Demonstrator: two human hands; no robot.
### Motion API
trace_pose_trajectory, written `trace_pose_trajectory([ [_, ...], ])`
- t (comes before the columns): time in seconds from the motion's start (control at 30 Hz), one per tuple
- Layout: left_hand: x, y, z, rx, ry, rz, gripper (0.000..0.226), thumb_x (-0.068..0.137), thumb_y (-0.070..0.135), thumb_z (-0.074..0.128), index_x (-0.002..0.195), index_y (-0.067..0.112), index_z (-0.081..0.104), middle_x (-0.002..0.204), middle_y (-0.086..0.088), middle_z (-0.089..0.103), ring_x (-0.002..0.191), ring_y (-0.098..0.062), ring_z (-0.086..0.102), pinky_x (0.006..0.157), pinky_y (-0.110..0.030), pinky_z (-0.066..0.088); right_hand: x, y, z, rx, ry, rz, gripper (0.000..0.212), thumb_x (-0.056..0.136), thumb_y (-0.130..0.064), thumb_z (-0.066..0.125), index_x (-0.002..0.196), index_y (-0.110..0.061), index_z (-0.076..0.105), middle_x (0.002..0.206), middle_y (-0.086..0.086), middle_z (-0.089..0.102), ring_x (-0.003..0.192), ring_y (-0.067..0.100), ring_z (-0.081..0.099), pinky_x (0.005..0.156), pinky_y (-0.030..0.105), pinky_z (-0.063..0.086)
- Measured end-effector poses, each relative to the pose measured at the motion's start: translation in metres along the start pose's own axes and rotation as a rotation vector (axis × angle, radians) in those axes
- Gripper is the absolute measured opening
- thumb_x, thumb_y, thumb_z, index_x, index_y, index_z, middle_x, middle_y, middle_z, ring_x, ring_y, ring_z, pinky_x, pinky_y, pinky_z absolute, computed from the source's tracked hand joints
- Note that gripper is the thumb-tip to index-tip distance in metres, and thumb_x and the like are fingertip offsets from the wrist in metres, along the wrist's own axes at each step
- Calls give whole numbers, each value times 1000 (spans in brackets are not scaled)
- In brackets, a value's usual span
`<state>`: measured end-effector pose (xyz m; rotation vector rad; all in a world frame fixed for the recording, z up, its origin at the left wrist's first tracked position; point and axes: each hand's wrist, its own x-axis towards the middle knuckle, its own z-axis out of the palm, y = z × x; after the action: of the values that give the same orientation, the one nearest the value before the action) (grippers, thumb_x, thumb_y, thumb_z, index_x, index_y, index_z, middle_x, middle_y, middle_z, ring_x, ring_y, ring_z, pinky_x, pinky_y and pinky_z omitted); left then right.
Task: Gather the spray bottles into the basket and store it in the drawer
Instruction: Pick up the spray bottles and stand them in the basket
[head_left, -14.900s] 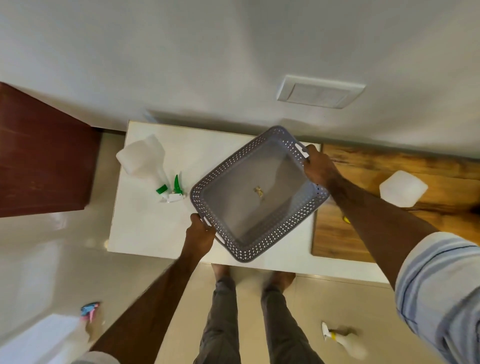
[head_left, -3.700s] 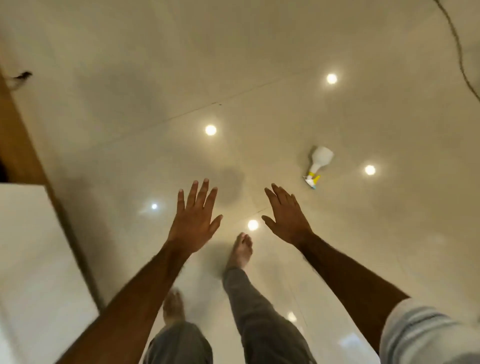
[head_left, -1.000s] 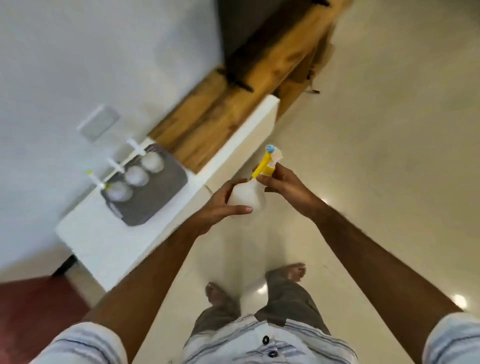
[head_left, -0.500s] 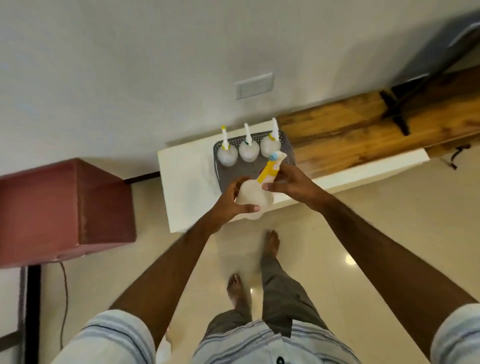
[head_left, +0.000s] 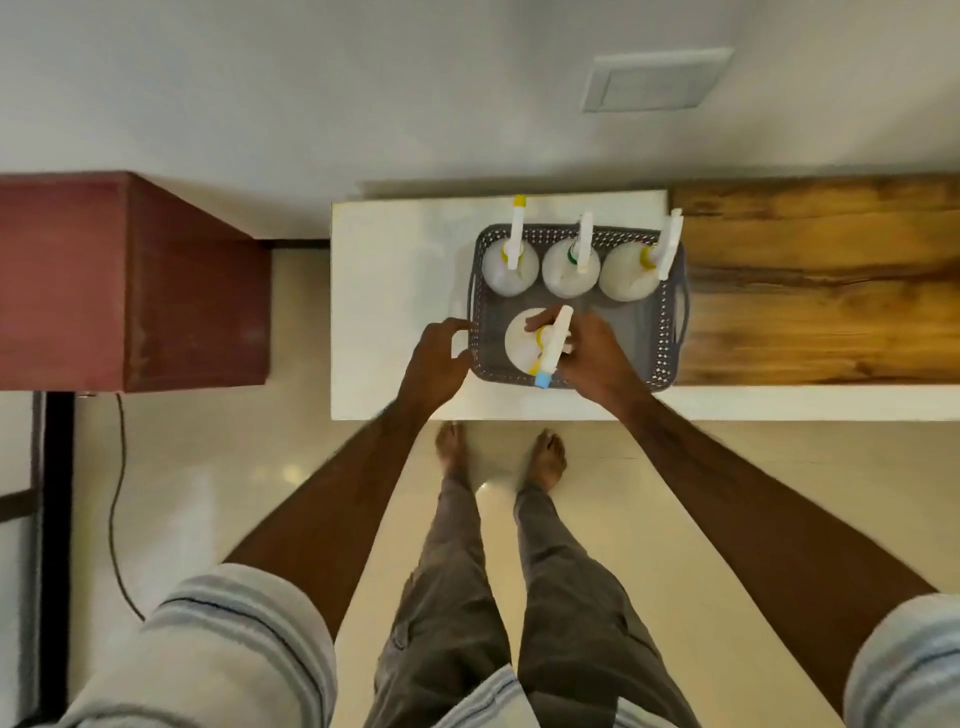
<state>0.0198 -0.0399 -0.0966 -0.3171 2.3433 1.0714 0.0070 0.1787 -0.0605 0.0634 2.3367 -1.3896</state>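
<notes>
A grey perforated basket (head_left: 652, 332) sits on the white cabinet top (head_left: 395, 291). Three white spray bottles stand along its far side: one on the left (head_left: 506, 270), one in the middle (head_left: 566, 273), one on the right (head_left: 626, 278). A fourth white spray bottle (head_left: 524, 340) with a yellow collar and blue nozzle tip stands in the basket's near-left corner, and my right hand (head_left: 597, 358) grips its trigger head. My left hand (head_left: 434, 364) is beside the basket's left rim with its fingers apart, touching or nearly touching the rim.
A wooden counter (head_left: 821, 280) adjoins the white top on the right. A dark red cabinet (head_left: 135, 280) stands to the left, with a cable (head_left: 117, 493) on the floor by it. A wall plate (head_left: 654, 80) is above. My bare feet stand at the cabinet's front edge.
I carried the fourth bottle over to the cabinet and lowered it into the basket's near-left corner. My left hand came off the bottle and moved to the basket's left rim.
</notes>
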Motion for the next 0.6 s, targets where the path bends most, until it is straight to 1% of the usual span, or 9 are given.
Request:
trace_pose_trajectory([
  [0.03,5,-2,2,8,-4,-5,44,95,16,61,138,16,52,135,-14,54,128,-28,52,105,-30,40,5,2,2,-17,-22,-1,29,78,10,66,101,-5,73,112,13,74,110,30,67,94,34,53],
  [0.07,12,-5,4,19,-17,-3,47,95,18,61,141,17,49,139,-13,52,130,-28,51,105,-31,40,11,4,4,-33,-50,-7,28,78,11,65,101,-3,73,110,13,74,109,30,67,91,20,51],
  [0.1,19,-7,6,29,-36,-1,51,95,18,61,145,16,46,143,-13,50,132,-28,49,106,-33,39,18,6,6,-41,-78,-11,27,78,13,64,100,0,73,109,14,74,107,30,68,85,11,48],
  [0.13,28,-8,8,34,-60,1,56,95,17,61,148,16,42,146,-13,47,134,-28,49,109,-35,39,24,10,8,-36,-98,-9,26,79,14,63,99,1,72,108,16,74,105,31,68,80,10,48],
  [0.23,47,-15,16,18,-108,22,62,95,12,60,152,14,37,152,-11,41,135,-29,49,112,-41,41,39,19,13,3,-148,12,22,82,13,63,98,1,71,108,18,73,101,37,66,83,38,53],
  [0.33,60,-26,22,73,-111,68,60,95,11,59,151,13,39,153,-9,41,135,-29,49,111,-47,43,54,28,20,38,-195,49,27,78,16,66,101,1,70,111,16,72,106,35,66,88,50,54],
  [0.4,63,-30,25,78,-120,64,59,96,12,57,152,13,38,155,-7,40,136,-28,49,111,-49,43,58,30,26,36,-196,53,29,77,17,65,101,2,70,110,17,72,104,31,67,88,50,54],
  [0.47,65,-32,26,50,-134,62,59,96,10,56,152,12,36,155,-8,39,137,-28,48,112,-47,44,63,34,33,-7,-198,38,29,77,15,66,100,0,72,108,15,73,103,22,67,89,45,55],
  [0.6,67,-34,27,-1,-156,60,61,95,9,58,151,12,35,154,-11,39,138,-30,47,111,-47,46,67,43,47,-61,-180,25,27,80,8,66,101,-6,75,109,12,75,107,25,69,93,37,55],
])
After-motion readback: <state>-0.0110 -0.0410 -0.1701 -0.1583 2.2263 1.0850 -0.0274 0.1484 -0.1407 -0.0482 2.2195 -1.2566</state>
